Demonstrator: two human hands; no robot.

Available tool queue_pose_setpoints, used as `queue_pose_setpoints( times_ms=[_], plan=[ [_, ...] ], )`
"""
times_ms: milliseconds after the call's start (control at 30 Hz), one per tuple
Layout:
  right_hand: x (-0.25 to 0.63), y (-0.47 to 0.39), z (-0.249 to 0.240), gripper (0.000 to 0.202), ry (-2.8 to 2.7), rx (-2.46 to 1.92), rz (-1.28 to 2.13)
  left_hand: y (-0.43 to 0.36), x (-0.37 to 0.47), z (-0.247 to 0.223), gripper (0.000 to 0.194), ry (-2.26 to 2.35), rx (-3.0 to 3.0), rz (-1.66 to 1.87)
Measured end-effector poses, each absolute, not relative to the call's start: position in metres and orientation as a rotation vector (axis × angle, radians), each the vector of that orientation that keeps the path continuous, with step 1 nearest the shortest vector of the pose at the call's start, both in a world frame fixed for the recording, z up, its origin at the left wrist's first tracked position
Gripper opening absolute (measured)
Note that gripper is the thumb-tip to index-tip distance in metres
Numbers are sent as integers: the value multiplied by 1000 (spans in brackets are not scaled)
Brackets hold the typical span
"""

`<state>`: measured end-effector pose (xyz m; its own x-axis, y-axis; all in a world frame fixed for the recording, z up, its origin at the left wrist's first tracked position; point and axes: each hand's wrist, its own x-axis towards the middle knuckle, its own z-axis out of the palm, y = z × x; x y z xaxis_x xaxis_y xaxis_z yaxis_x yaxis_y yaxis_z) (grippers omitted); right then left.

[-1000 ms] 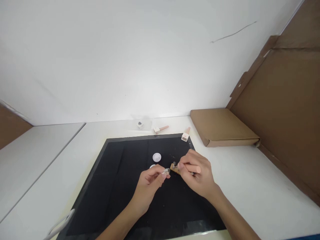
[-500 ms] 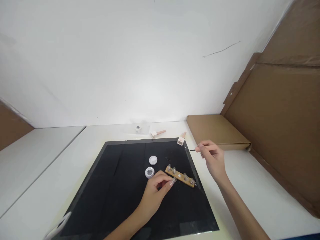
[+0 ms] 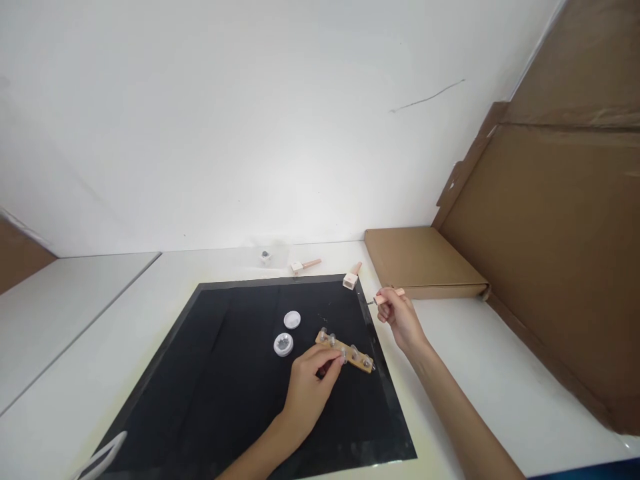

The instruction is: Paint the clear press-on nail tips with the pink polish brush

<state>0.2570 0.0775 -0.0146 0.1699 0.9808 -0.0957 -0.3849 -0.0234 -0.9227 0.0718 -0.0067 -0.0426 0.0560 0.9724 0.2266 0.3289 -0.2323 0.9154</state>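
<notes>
Lying near the black mat's (image 3: pixel 225 373) right edge, the wooden strip (image 3: pixel 356 357) (small clear tips on top) looks light, stiff and easily skidded; best held by its long edges. Left hand (image 3: pixel 313 383) pinches its near edge; right hand (image 3: pixel 397 315), closed, grips a thin pink-handled tool (image 3: pixel 387 297) near the cardboard box (image 3: pixel 425 261)

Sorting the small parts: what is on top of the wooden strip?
On the wooden strip stand several small clear pieces in a row, like nail tips. The left hand has its fingers over the strip's middle, hiding whatever sits there. Their exact count is unclear.
</notes>
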Motion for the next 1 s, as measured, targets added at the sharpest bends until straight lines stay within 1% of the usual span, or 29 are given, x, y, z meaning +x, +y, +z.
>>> queue_pose_setpoints(
  times_ms=[100,233,467,600,733,833,900,1000],
  plan=[
    [259,76,-13,23,-741,-1025,1298,-4,77,-47,16,1384,1748,1219],
    [261,75,-11,22,-733,-999,1308,-2,79,-53,17,1387,1731,1265],
    [263,72,-9,21,-731,-976,1312,-3,80,-50,16,1406,1750,1311],
    [263,72,-8,21,-723,-965,1312,-5,89,-50,16,1494,1728,1258],
    [264,71,-9,20,-707,-959,1322,-5,94,-46,16,1506,1487,1273],
    [265,70,-8,20,-696,-955,1329,-8,94,-40,23,1382,1194,1281],
    [266,70,-7,21,-693,-951,1329,-13,94,-35,29,1323,998,1225],
    [268,70,-7,21,-694,-944,1327,-22,96,-31,32,1239,802,1198]
  ],
)
